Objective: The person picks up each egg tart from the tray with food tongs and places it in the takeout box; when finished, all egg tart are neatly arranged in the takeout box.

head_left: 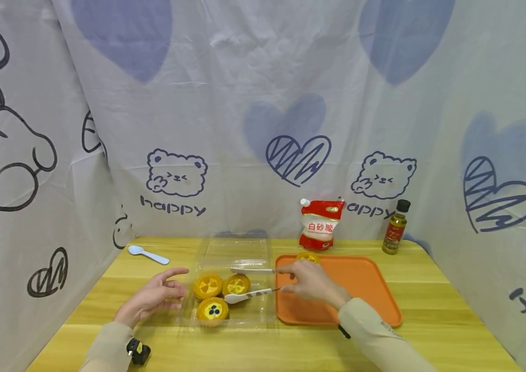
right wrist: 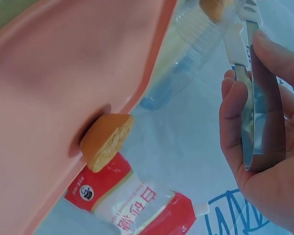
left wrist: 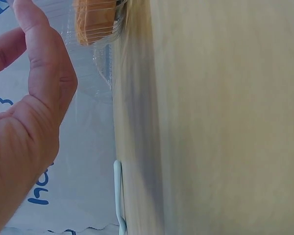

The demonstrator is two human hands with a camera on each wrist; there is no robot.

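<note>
My right hand (head_left: 311, 281) holds a pair of metal tongs (right wrist: 264, 117) with white tips, thumb on one arm and fingers on the other. The tong arms stand apart, their tips on either side of an egg tart (head_left: 236, 284) in the head view. That tart sits in an open clear plastic box (head_left: 256, 312) beside another criss-cross-topped tart (head_left: 208, 286) and a tart with dark berries (head_left: 213, 310). At the box's left side is my left hand (head_left: 158, 294), holding nothing, its fingers loosely bent. One more tart (right wrist: 105, 139) lies on the orange tray (head_left: 356, 289), near its far left corner.
Behind the tray stands a red and white sugar pouch (head_left: 317, 226). A dark-capped oil bottle (head_left: 395, 227) is at the back right. The white plastic spoon (head_left: 149, 254) lies back left. The box's raised lid (head_left: 237, 252) leans toward the curtain (head_left: 226, 124) behind the table.
</note>
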